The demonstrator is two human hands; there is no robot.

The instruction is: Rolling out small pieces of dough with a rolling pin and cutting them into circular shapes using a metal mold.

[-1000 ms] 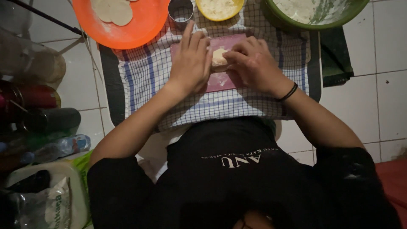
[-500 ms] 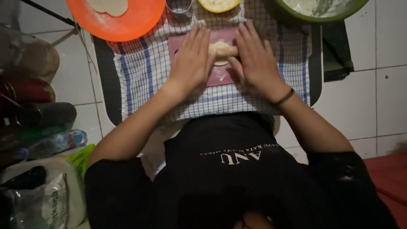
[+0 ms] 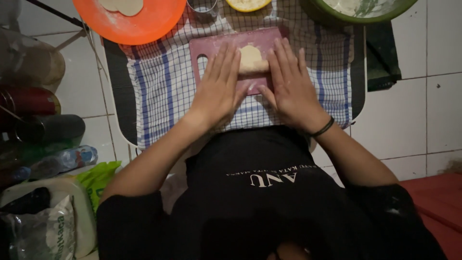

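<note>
A pale piece of dough (image 3: 252, 59) is pressed between two flat hands on a purple cutting board (image 3: 211, 48), which lies on a blue-and-white checked cloth (image 3: 163, 91) spread over a dark tray (image 3: 115, 110). The left hand (image 3: 219, 89) is laid against the dough's left side and the right hand (image 3: 288, 84) against its right side; fingers are stretched out and held together, so no closed grip is formed and the dough is only squeezed between the palms' edges. Beyond the board, an orange plate (image 3: 154, 21) with a flat dough round (image 3: 122, 6), a small metal cup (image 3: 202, 7), a yellow bowl (image 3: 248, 5) and a green bowl (image 3: 337, 14) are ranged along the far edge. Bottles (image 3: 53, 161) are lying to the left on the tiled floor (image 3: 423, 110). If pressure is applied unevenly, the dough could be flattened lopsidedly or torn; if the board is not floured, sticking is likely. The board could also be shifted on the loose cloth by a sideways push.
</note>
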